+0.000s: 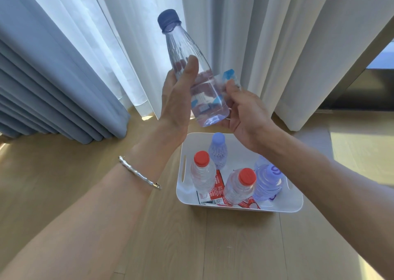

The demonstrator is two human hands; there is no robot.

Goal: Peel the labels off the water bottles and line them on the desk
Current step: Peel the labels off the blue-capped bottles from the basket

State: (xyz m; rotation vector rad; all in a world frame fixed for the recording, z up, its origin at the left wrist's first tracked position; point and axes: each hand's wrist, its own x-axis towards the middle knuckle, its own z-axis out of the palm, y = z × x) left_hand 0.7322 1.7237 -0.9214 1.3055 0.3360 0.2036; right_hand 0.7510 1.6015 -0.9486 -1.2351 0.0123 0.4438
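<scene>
Left hand (177,100) grips bottle (187,47); label (228,75) writing illegible.

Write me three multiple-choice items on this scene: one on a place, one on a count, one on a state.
1. Where do the red labels lie?
A. on the curtain
B. in the white bin
C. on a chair

2. How many red-capped bottles stand in the bin?
A. one
B. two
C. four

3. The held bottle has its cap:
A. on its neck
B. off, in the bin
C. missing

B: they lie on the bin's bottom among the bottles.
B: two red caps show.
A: the dark blue cap sits on the neck; the left hand grips the bottle and the right hand pinches its blue label.
</scene>
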